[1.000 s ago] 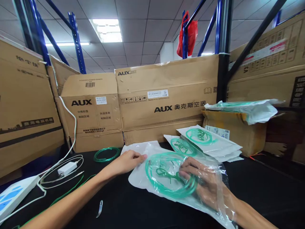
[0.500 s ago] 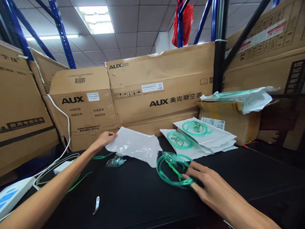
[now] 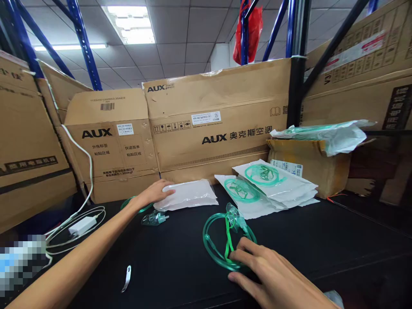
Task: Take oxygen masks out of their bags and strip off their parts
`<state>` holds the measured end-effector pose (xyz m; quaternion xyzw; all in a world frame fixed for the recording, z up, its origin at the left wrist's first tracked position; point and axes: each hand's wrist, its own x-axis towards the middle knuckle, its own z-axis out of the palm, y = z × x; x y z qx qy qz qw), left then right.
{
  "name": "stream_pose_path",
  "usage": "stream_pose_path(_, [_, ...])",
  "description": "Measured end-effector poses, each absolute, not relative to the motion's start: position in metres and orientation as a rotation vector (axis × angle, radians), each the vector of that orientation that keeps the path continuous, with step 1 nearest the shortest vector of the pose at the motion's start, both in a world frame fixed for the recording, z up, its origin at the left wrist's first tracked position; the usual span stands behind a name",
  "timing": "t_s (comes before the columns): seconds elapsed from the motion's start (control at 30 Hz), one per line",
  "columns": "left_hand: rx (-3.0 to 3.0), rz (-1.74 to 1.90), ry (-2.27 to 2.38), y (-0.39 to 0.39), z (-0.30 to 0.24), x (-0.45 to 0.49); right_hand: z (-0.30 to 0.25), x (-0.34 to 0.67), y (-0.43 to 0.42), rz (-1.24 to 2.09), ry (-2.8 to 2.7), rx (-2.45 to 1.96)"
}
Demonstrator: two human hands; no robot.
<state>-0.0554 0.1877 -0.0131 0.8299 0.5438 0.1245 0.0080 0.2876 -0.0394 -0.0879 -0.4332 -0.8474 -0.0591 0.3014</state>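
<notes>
A clear green oxygen mask (image 3: 236, 218) with its coiled green tubing (image 3: 209, 244) and bright green strap lies on the black table. At the coil's near edge is my right hand (image 3: 260, 268), thumb and fingers apart on either side of the tubing, fingertips by the strap. Farther back, my left hand (image 3: 157, 192) lies with outstretched fingers on the left end of a flat white plastic pouch (image 3: 195, 195). A second clear mask (image 3: 154, 218) rests just in front of that pouch. More green tubing (image 3: 127, 202) shows partly behind my left wrist.
Several white packets (image 3: 280, 182) with coiled green tubing are stacked at the right. Behind them a small carton (image 3: 309, 169) carries another packet (image 3: 344, 139). A small curved metal blade (image 3: 126, 279) lies near the front. White cables and an adapter (image 3: 83, 225) are left; large cartons (image 3: 206, 98) wall the back.
The coiled tubing and mask have come nearer to me, and my right fingers have spread. My left hand has moved from the pouch's edge onto its top; the pouch now lies flatter, farther back.
</notes>
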Motion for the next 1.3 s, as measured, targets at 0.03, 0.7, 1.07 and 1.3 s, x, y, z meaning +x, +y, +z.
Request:
stream_pose_path(0.03, [2.638, 0.330, 1.634, 0.189, -0.014, -0.051, -0.088, 0.283, -0.038, -0.151, -2.241, -1.108])
stream_pose_path(0.7, [2.943, 0.386, 1.350, 0.114, -0.004, 0.028, -0.053, 0.325, 0.007, -0.044, -2.348, -1.086])
stream_pose_path(1.07, [3.127, 0.518, 1.186, -0.033, -0.081, 0.067, -0.067, 0.325, 0.000, -0.213, -2.481, -0.978])
stream_pose_path(1.3, [3.126, 0.744, 1.153, -0.047, -0.088, 0.019, -0.059, 0.305, -0.054, -0.320, -2.551, -1.004])
